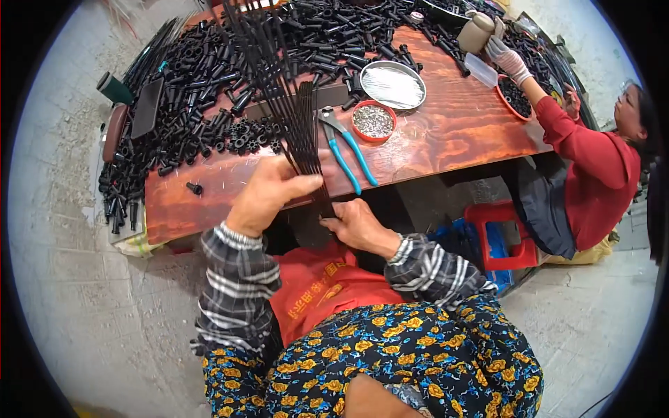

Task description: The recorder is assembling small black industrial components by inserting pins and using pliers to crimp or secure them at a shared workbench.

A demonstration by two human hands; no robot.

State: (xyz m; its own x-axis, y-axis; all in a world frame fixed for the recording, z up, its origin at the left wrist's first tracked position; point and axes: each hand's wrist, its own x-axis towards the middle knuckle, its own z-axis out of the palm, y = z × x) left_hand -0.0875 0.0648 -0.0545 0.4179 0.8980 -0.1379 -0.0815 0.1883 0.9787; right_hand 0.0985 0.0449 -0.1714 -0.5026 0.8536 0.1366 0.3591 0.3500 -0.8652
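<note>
Seated at a red-brown wooden surface [449,143], a person holds a bundle of long, thin black strips [301,132] that runs from the top of the frame to its centre. The left hand [268,191] closes around the bundle, thumb across the front; the right hand [359,224], at frame centre, pinches its lower end. Just right of the bundle lie blue-handled metal pliers [346,155], below a round red dish [373,140] of small metallic pieces and a round, silver-coloured tray [422,97] of thin whitish sticks. Black cylindrical parts [198,90] heap across the upper left; a co-worker in a red top [592,150] reaches in at upper right.
</note>
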